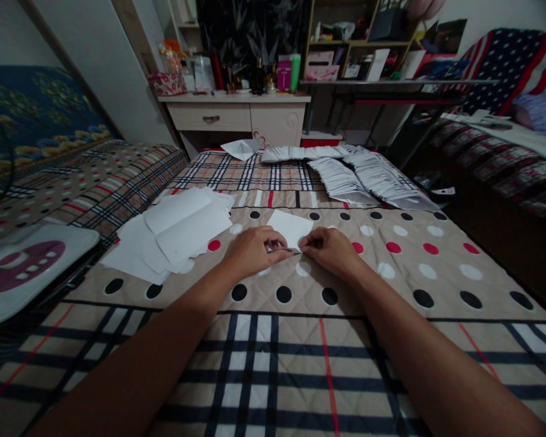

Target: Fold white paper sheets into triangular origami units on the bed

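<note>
A white sheet of paper (291,227) lies on the dotted part of a quilted bedspread (300,358). My left hand (251,251) rests on the sheet's near left edge, fingers curled and pinching the paper. My right hand (330,250) pinches the same near edge from the right, fingers pressed together. The two hands almost touch at the fold. To the left lies a loose pile of white sheets (173,233).
Rows of folded white papers (359,176) cover the far right of the bed, and one folded paper piece (241,148) sits at the far edge. Beyond stands a dresser (236,115) crowded with bottles. A cushion (22,267) lies at the left.
</note>
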### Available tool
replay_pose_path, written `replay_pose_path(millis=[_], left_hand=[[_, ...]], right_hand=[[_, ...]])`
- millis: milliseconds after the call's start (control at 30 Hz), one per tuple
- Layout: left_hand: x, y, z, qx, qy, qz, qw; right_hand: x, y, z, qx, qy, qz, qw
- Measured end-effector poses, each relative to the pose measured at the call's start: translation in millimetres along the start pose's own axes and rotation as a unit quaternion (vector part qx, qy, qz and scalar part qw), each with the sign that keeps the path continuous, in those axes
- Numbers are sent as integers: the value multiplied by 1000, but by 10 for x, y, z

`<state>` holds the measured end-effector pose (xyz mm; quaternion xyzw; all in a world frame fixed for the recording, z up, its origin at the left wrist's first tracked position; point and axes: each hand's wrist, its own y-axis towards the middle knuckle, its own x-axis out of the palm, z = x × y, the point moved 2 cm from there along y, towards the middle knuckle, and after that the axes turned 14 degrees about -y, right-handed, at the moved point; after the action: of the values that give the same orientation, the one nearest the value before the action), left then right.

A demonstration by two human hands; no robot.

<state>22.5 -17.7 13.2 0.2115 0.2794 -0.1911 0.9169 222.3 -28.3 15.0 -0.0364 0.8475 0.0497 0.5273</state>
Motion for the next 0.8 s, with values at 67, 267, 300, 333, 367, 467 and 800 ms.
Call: replay_pose_path(millis=[67, 267, 300, 333, 367, 467, 800], left_hand=[[29, -24, 80, 45, 16, -13, 999], [22, -47, 157, 113, 84, -45, 989], [13, -45, 156, 102, 90, -42, 990], [4, -41, 157, 87, 98, -37, 991], [-4, -36, 158, 68, 106, -29, 992], [-12, -18, 158, 1, 126, 2, 992], [6, -2, 99, -99, 140, 56, 984]], right_hand=[[-6, -6, -7, 6, -7, 6, 1000], [-36, -26, -53, 5, -44, 27, 999], [-37, -26, -56, 3, -47, 27, 999], [-38, -25, -56, 4, -48, 27, 998], [-37, -25, -57, 6, -49, 25, 998], [-37, -26, -60, 14, -49, 22, 998], [-27, -14, -56, 21, -43, 16, 999]])
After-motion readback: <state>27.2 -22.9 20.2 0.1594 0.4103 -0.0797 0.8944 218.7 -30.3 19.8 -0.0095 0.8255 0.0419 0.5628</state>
